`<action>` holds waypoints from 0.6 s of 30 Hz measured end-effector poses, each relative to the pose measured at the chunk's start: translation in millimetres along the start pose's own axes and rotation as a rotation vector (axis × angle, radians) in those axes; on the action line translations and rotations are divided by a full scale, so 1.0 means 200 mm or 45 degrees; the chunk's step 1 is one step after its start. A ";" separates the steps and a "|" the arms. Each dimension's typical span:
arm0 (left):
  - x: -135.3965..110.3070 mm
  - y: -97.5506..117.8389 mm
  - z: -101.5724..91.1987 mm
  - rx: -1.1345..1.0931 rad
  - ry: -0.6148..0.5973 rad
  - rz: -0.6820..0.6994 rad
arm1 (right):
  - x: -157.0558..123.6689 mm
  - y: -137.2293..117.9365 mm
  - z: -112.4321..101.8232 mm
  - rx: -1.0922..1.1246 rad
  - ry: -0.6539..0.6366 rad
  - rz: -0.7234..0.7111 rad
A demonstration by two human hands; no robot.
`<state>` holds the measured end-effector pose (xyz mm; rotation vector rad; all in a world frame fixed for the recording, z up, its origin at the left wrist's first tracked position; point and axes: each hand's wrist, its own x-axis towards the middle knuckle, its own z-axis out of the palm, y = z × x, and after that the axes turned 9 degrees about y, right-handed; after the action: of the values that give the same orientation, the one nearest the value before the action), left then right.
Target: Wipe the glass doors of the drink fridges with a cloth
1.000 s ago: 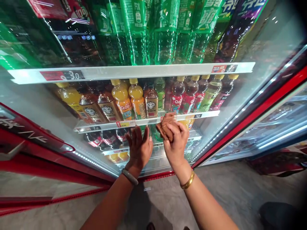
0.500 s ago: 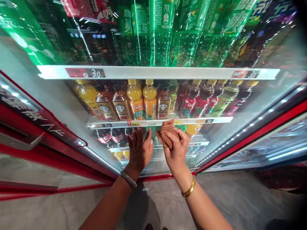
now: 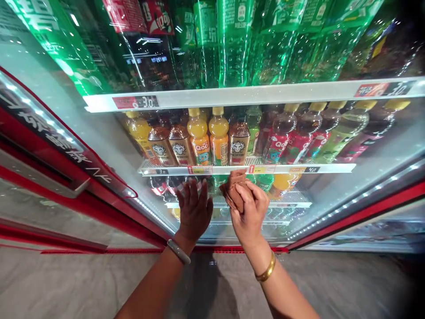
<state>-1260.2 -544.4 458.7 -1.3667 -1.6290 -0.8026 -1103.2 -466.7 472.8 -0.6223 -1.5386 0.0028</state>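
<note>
My right hand [image 3: 250, 210] is closed around a crumpled brown cloth [image 3: 235, 190], just below the front strip of the middle shelf [image 3: 332, 169]. Beside it on the left, my left hand [image 3: 195, 210] has its fingers stretched out and holds nothing. Behind and above both hands stand small drink bottles: an orange Qoo bottle [image 3: 201, 141], a brown bottle with a bull's-head label [image 3: 239, 144] and several others. Whether either hand touches the shelf strip, I cannot tell.
Large green soda bottles [image 3: 234, 53] fill the upper shelf, whose white price strip [image 3: 249, 94] runs across the cooler. A red-framed door [image 3: 83, 212] stands at the left. Lower down is another wire shelf [image 3: 292, 204], with grey floor [image 3: 149, 274] in front.
The view has shifted, so the shelves and bottles appear further right and larger. My right hand still grips the cloth; my left hand's fingers have spread a little.
</note>
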 end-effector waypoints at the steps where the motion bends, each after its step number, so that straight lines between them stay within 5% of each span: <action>1: 0.00 -0.01 0.00 -0.004 0.014 -0.003 | -0.04 0.01 -0.01 -0.024 -0.021 0.015; 7: -0.09 -0.10 0.01 -0.075 0.027 0.008 | -0.24 -0.12 0.11 -0.004 -0.200 -0.042; 12: -0.12 -0.29 0.01 -0.104 0.081 0.035 | -0.15 -0.12 0.15 -0.096 0.049 -0.139; 18: -0.14 -0.44 0.01 -0.076 0.168 0.108 | -0.36 -0.14 0.25 -0.194 0.098 -0.132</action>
<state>-1344.9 -571.7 437.1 -1.3853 -1.4463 -0.8781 -1165.5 -499.2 413.3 -0.6547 -1.5041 -0.2168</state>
